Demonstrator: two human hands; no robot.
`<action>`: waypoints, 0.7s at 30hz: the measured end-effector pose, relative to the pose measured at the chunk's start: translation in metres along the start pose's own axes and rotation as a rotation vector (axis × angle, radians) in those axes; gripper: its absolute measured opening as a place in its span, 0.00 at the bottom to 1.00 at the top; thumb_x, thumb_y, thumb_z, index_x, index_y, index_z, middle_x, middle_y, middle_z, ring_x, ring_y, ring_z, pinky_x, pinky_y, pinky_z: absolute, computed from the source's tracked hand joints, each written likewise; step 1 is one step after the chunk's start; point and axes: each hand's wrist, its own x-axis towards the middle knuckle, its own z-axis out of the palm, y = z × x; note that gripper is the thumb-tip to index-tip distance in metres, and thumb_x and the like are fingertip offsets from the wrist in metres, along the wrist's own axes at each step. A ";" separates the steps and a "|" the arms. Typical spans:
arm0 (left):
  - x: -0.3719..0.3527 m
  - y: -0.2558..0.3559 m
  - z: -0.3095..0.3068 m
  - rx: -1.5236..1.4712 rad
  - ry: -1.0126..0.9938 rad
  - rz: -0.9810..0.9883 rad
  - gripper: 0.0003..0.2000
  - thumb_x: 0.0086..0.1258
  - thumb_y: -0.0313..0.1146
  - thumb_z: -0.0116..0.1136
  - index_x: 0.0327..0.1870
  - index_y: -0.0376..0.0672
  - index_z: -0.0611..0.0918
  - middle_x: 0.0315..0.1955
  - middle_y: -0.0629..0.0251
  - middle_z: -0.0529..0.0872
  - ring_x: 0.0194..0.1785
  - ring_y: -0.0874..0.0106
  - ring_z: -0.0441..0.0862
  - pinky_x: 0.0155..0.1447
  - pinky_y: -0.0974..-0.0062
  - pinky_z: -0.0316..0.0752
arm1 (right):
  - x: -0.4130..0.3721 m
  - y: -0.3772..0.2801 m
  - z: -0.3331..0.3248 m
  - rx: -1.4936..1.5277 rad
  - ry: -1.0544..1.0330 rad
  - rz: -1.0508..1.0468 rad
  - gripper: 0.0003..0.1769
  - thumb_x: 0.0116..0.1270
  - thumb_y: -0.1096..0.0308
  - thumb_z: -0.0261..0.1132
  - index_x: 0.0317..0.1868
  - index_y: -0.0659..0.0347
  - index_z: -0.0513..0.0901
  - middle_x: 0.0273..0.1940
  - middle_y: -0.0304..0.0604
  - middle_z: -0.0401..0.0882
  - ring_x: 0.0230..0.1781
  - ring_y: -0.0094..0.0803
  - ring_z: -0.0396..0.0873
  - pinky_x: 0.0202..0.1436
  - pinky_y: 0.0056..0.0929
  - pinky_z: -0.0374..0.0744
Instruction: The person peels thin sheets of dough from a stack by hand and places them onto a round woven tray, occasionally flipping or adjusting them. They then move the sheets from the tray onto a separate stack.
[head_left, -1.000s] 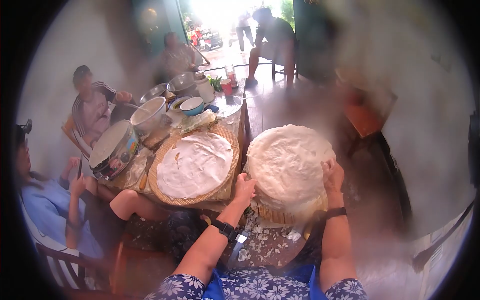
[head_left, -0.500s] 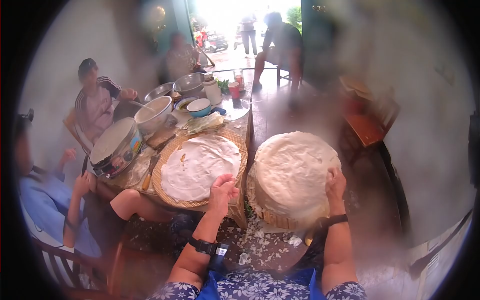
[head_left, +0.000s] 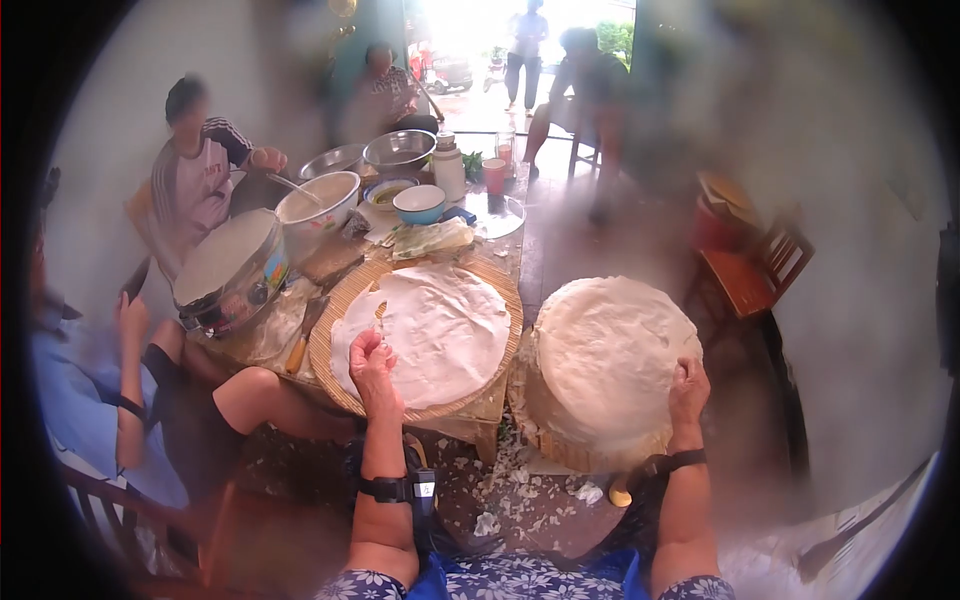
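Observation:
A thin white dough sheet (head_left: 440,325) lies on a round woven bamboo tray (head_left: 322,352), with a torn hole near its left side. Over the sheet's lower left part is my left hand (head_left: 372,372), fingers pinched together; a small white bit shows at the fingertips, too small to name. To the right stands a round stack of white sheets (head_left: 610,350), its top wrinkled, on a wooden-looking base. My right hand (head_left: 688,395) is closed at the stack's right edge. What its fingers hold, if anything, is hidden.
On the table stand a drum-like steamer (head_left: 230,270), a white basin with a ladle (head_left: 320,198), a blue bowl (head_left: 419,205), a red cup (head_left: 493,177) and a knife with a wooden handle (head_left: 297,355). People sit at left and by the door. White scraps (head_left: 520,500) litter the floor.
My left hand has moved left, from the sheet's right edge to its lower left part. The right hand stays at the stack's right edge. The view has shifted slightly.

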 end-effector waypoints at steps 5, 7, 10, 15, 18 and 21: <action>0.033 -0.010 -0.038 0.041 0.114 0.189 0.20 0.61 0.20 0.50 0.56 0.36 0.71 0.53 0.60 0.72 0.55 0.72 0.70 0.60 0.75 0.65 | -0.007 -0.006 0.008 -0.030 0.000 -0.063 0.07 0.58 0.79 0.57 0.37 0.63 0.78 0.34 0.49 0.79 0.36 0.42 0.79 0.43 0.32 0.76; 0.036 -0.001 -0.043 0.034 0.139 0.217 0.20 0.61 0.20 0.50 0.57 0.35 0.70 0.54 0.60 0.71 0.56 0.71 0.70 0.61 0.74 0.64 | -0.009 -0.018 0.011 0.002 -0.016 -0.091 0.07 0.58 0.80 0.57 0.37 0.63 0.78 0.34 0.49 0.79 0.36 0.41 0.79 0.43 0.32 0.76; 0.038 0.008 -0.052 0.033 0.162 0.187 0.22 0.61 0.21 0.50 0.58 0.34 0.68 0.56 0.58 0.70 0.58 0.70 0.69 0.63 0.73 0.63 | -0.018 -0.040 0.021 0.095 -0.088 -0.114 0.07 0.58 0.80 0.57 0.37 0.63 0.78 0.34 0.48 0.79 0.36 0.40 0.79 0.42 0.32 0.76; 0.055 -0.003 -0.078 0.139 0.149 0.145 0.24 0.60 0.22 0.51 0.60 0.34 0.66 0.60 0.56 0.69 0.60 0.68 0.68 0.64 0.74 0.62 | -0.043 -0.097 0.050 0.226 -0.326 -0.056 0.06 0.59 0.77 0.59 0.36 0.62 0.80 0.29 0.47 0.80 0.31 0.35 0.79 0.37 0.28 0.76; 0.063 -0.007 -0.090 0.170 0.128 0.135 0.25 0.60 0.22 0.52 0.60 0.34 0.66 0.60 0.54 0.68 0.61 0.67 0.68 0.65 0.73 0.62 | -0.056 -0.152 0.064 0.463 -0.536 0.124 0.06 0.63 0.74 0.59 0.38 0.63 0.81 0.25 0.37 0.78 0.26 0.21 0.75 0.31 0.21 0.73; 0.068 -0.006 -0.097 0.119 0.122 0.071 0.25 0.60 0.22 0.53 0.61 0.34 0.66 0.60 0.53 0.67 0.62 0.66 0.67 0.65 0.72 0.62 | -0.061 -0.186 0.081 0.593 -0.703 0.244 0.08 0.64 0.73 0.59 0.41 0.64 0.81 0.27 0.32 0.78 0.26 0.19 0.74 0.30 0.18 0.73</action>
